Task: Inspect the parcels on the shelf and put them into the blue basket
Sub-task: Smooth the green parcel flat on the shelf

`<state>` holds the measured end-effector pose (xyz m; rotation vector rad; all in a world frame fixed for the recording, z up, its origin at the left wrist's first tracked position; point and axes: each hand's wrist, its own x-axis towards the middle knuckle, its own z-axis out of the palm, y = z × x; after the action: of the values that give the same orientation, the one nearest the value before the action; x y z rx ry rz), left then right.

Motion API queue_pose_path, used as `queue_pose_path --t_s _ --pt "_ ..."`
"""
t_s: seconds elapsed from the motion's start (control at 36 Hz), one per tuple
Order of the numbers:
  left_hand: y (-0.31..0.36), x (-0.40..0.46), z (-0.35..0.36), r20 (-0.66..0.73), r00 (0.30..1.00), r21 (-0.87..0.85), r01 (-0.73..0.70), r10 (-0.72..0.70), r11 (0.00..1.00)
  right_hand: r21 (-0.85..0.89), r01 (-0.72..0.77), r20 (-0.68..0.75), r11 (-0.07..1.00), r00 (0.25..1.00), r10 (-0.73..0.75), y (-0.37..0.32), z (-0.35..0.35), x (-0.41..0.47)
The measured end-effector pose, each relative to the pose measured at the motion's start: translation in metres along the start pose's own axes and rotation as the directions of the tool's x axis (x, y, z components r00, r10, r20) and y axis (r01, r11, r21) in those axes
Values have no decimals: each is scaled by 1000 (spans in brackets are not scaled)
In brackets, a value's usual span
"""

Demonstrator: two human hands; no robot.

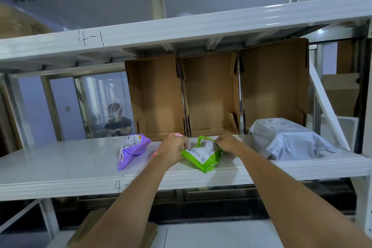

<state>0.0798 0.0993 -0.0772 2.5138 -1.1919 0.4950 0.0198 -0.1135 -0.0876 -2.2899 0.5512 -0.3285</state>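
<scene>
Both hands were clamped on green parcel, which lay on shelf mid-span, near front lip. Long axis ran from far-left to near-right corner. Left hand gripped far-left edge, fingers curled shut; right hand pinched far-right edge. Hands equally near. Purple parcel lay just left, grey parcel right, apart. Blue basket not in view.

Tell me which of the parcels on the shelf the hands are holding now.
The green parcel, in the middle. The left hand and right hand both grip it. The purple parcel and grey parcel lie untouched beside it.
</scene>
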Motion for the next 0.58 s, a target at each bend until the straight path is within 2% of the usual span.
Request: queue_pose_path --t_s 0.11,0.17,0.28,0.31,0.44,0.58 --pt "1 3 -2 -3 999 -8 44 -44 999 13 -30 -51 999 998 31 6 4 5" --pt "-1 5 -2 -2 994 -6 110 -110 994 17 -42 -67 999 997 43 8 2 8" --pt "-4 10 -3 -28 986 -9 166 -167 986 -35 -31 -19 999 999 30 7 -4 8" --pt "-3 11 -3 -29 986 -11 163 -164 986 -64 -20 -40 998 999 17 6 -6 8" --pt "1 9 -2 -7 996 63 93 -93 994 -168 -46 -326 985 945 -12 5 -15 2" --pt "8 13 4 119 992 71 28 -36 997 -369 -118 -394 922 918 -41 -2 -14 1"
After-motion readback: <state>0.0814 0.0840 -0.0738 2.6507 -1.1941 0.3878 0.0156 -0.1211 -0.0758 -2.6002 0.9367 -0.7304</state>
